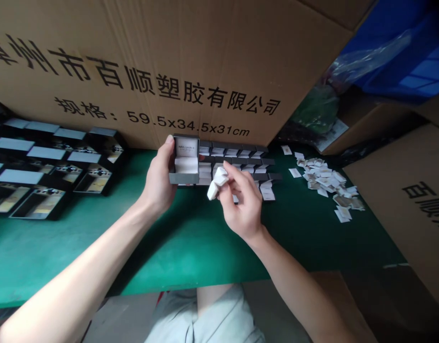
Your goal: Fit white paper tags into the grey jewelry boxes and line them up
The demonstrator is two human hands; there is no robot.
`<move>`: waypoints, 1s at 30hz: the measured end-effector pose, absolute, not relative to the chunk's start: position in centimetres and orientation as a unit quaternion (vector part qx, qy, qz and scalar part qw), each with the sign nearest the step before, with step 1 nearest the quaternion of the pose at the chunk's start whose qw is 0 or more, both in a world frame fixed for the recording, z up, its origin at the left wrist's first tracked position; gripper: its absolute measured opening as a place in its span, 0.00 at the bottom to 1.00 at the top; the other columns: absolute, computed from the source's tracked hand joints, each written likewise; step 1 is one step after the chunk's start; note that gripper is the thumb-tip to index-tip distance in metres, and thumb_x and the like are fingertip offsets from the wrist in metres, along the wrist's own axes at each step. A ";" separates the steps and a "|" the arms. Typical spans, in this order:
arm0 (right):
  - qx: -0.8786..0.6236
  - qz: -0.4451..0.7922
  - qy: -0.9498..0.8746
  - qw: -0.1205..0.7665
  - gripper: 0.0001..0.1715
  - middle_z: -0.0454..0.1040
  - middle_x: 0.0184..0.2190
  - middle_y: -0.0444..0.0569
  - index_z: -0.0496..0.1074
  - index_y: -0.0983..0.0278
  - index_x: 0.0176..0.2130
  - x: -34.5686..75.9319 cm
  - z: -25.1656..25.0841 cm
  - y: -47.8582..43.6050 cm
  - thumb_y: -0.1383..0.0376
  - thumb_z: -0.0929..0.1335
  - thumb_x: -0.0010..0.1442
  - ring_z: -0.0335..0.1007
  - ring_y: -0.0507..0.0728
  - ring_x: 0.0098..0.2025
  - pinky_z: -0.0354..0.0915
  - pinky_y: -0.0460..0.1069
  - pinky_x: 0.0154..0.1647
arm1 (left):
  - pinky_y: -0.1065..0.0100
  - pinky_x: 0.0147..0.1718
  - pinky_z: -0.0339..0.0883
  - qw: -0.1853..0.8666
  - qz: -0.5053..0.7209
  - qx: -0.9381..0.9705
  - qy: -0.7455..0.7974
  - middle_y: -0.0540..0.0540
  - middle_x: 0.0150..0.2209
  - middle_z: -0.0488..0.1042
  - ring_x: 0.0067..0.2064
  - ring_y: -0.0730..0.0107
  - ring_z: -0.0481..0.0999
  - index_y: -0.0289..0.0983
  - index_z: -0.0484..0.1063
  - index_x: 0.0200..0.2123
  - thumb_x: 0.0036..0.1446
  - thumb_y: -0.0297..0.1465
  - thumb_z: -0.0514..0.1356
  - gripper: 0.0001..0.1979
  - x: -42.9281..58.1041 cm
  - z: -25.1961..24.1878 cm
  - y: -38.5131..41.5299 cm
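Note:
My left hand (pixel 158 174) grips a dark jewelry box (pixel 184 178) by its left side. Its lid stands raised, showing a white lining with printed lettering and a white cushion inside. Just right of it, my right hand (pixel 243 200) pinches a few small white pads (pixel 218 182) between thumb and fingers. The pads are held apart from the box. Behind both hands, rows of similar opened dark boxes (pixel 250 162) with white linings stand on the green table (pixel 191 243), partly hidden by my hands.
Loose white pads (pixel 324 178) lie in a heap at the right. More dark boxes (pixel 44 200) with open compartments stand at the left. A big printed carton (pixel 191 57) walls off the back, another carton (pixel 401 190) the right. A blue crate (pixel 394 57) sits at upper right.

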State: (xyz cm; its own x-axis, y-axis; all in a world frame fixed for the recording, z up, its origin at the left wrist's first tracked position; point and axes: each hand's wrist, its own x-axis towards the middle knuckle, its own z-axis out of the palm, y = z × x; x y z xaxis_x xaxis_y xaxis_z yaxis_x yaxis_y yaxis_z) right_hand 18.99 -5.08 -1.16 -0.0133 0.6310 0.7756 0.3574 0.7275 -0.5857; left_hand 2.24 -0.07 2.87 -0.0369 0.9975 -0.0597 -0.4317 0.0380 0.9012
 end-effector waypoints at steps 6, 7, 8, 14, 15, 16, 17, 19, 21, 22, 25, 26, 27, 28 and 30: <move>-0.335 0.189 -0.694 0.609 0.21 0.72 0.46 0.50 0.76 0.54 0.59 19.0 -0.7 -5.3 0.70 0.64 0.73 0.77 0.50 0.35 0.80 0.46 0.31 | 0.60 0.37 0.78 0.591 0.603 0.371 0.386 0.40 0.37 0.82 0.40 0.54 0.83 0.35 0.79 0.42 0.70 0.47 0.54 0.22 2.2 2.2 0.0; -0.334 0.204 -0.685 0.614 0.20 0.72 0.47 0.50 0.77 0.54 0.58 19.0 -0.7 -5.3 0.69 0.64 0.73 0.78 0.50 0.35 0.80 0.46 0.30 | 0.60 0.37 0.78 0.588 0.603 0.381 0.380 0.40 0.37 0.82 0.40 0.54 0.83 0.35 0.79 0.43 0.69 0.47 0.55 0.22 2.2 2.1 0.1; -0.337 0.216 -0.676 0.619 0.19 0.73 0.47 0.50 0.77 0.55 0.57 19.0 -0.7 -5.3 0.68 0.64 0.73 0.79 0.50 0.35 0.80 0.45 0.29 | 0.60 0.37 0.78 0.586 0.601 0.393 0.376 0.41 0.36 0.82 0.40 0.53 0.83 0.35 0.79 0.44 0.69 0.47 0.56 0.22 2.2 2.0 0.1; -0.403 0.282 -0.611 0.621 0.15 0.79 0.47 0.50 0.73 0.56 0.56 19.0 -0.6 -5.3 0.58 0.68 0.71 0.82 0.51 0.31 0.76 0.43 0.23 | 0.59 0.41 0.77 0.544 0.575 0.463 0.399 0.40 0.37 0.82 0.43 0.51 0.82 0.35 0.81 0.43 0.65 0.52 0.59 0.25 2.1 1.2 0.1; -0.404 0.300 -0.600 0.621 0.16 0.80 0.47 0.50 0.72 0.56 0.56 19.0 -0.5 -5.2 0.56 0.69 0.70 0.82 0.51 0.30 0.75 0.43 0.22 | 0.59 0.43 0.77 0.536 0.572 0.472 0.404 0.41 0.37 0.82 0.44 0.51 0.82 0.35 0.81 0.43 0.65 0.52 0.59 0.25 2.1 1.1 0.0; -0.403 0.320 -0.590 0.622 0.17 0.81 0.47 0.50 0.72 0.57 0.55 19.0 -0.4 -5.1 0.55 0.70 0.70 0.82 0.51 0.29 0.74 0.42 0.21 | 0.58 0.44 0.76 0.531 0.567 0.480 0.408 0.41 0.38 0.82 0.44 0.51 0.82 0.36 0.81 0.43 0.65 0.53 0.59 0.26 2.1 1.1 0.0; -0.400 0.341 -0.582 0.621 0.19 0.81 0.47 0.50 0.72 0.57 0.55 19.0 -0.3 -5.1 0.54 0.71 0.69 0.82 0.51 0.28 0.73 0.42 0.20 | 0.58 0.45 0.76 0.527 0.561 0.488 0.412 0.41 0.38 0.82 0.45 0.51 0.81 0.36 0.81 0.43 0.65 0.53 0.59 0.26 2.1 1.1 0.0; -0.395 0.387 -0.570 0.608 0.21 0.83 0.45 0.50 0.72 0.58 0.54 19.0 -0.1 -4.9 0.51 0.72 0.66 0.81 0.51 0.27 0.72 0.42 0.18 | 0.57 0.47 0.75 0.524 0.546 0.502 0.420 0.40 0.39 0.82 0.46 0.51 0.81 0.36 0.82 0.43 0.65 0.54 0.58 0.27 2.0 1.0 -0.2; -0.390 0.435 -0.562 0.585 0.24 0.84 0.42 0.50 0.73 0.59 0.53 19.0 0.0 -4.8 0.50 0.73 0.64 0.81 0.52 0.26 0.71 0.41 0.17 | 0.58 0.46 0.75 0.520 0.535 0.512 0.426 0.41 0.38 0.82 0.46 0.51 0.80 0.36 0.82 0.43 0.65 0.54 0.58 0.28 1.9 1.0 -0.2; -0.387 0.456 -0.560 0.574 0.25 0.84 0.42 0.49 0.73 0.59 0.53 19.0 0.0 -4.7 0.49 0.74 0.63 0.81 0.52 0.26 0.70 0.41 0.17 | 0.58 0.45 0.75 0.520 0.529 0.517 0.428 0.41 0.38 0.82 0.46 0.51 0.80 0.36 0.81 0.42 0.65 0.55 0.57 0.28 1.9 1.0 -0.3; -0.373 0.498 -0.559 0.548 0.27 0.84 0.42 0.48 0.74 0.60 0.53 19.1 0.0 -4.6 0.48 0.75 0.60 0.81 0.51 0.25 0.69 0.41 0.16 | 0.62 0.39 0.73 0.512 0.515 0.535 0.431 0.43 0.35 0.81 0.41 0.55 0.79 0.35 0.79 0.37 0.65 0.55 0.57 0.28 1.8 1.1 -0.4; -0.370 0.505 -0.560 0.543 0.28 0.84 0.42 0.48 0.74 0.59 0.53 19.1 0.0 -4.6 0.47 0.75 0.60 0.81 0.51 0.25 0.69 0.40 0.16 | 0.63 0.36 0.72 0.507 0.513 0.541 0.433 0.43 0.34 0.80 0.39 0.57 0.78 0.36 0.78 0.35 0.65 0.55 0.57 0.27 1.8 1.2 -0.4; -0.367 0.511 -0.559 0.540 0.29 0.84 0.42 0.48 0.74 0.59 0.53 19.1 0.1 -4.5 0.46 0.75 0.60 0.81 0.51 0.25 0.68 0.40 0.16 | 0.64 0.35 0.71 0.503 0.511 0.546 0.434 0.44 0.34 0.80 0.37 0.59 0.77 0.36 0.78 0.35 0.65 0.55 0.57 0.27 1.8 1.3 -0.5; -0.363 0.516 -0.558 0.540 0.29 0.84 0.42 0.48 0.74 0.60 0.53 19.2 0.1 -4.5 0.46 0.75 0.60 0.81 0.51 0.25 0.68 0.40 0.15 | 0.64 0.34 0.69 0.500 0.509 0.550 0.434 0.44 0.34 0.80 0.36 0.60 0.77 0.36 0.77 0.34 0.66 0.55 0.57 0.27 1.8 1.4 -0.6; -0.352 0.521 -0.555 0.544 0.29 0.84 0.40 0.48 0.74 0.60 0.52 19.2 0.1 -4.5 0.44 0.74 0.60 0.80 0.51 0.24 0.66 0.40 0.15 | 0.65 0.33 0.67 0.498 0.505 0.555 0.435 0.45 0.34 0.79 0.35 0.61 0.76 0.36 0.76 0.33 0.66 0.54 0.56 0.26 1.9 1.6 -0.7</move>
State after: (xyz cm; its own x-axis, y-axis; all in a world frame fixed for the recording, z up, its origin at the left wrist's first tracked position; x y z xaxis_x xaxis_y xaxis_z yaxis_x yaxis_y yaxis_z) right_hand 19.25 -4.45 0.13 -0.1598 0.9582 0.2375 -0.1765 0.2090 -0.9619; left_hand 1.88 -0.69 1.63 0.1119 0.9854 0.1281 -0.0208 -0.1265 0.9917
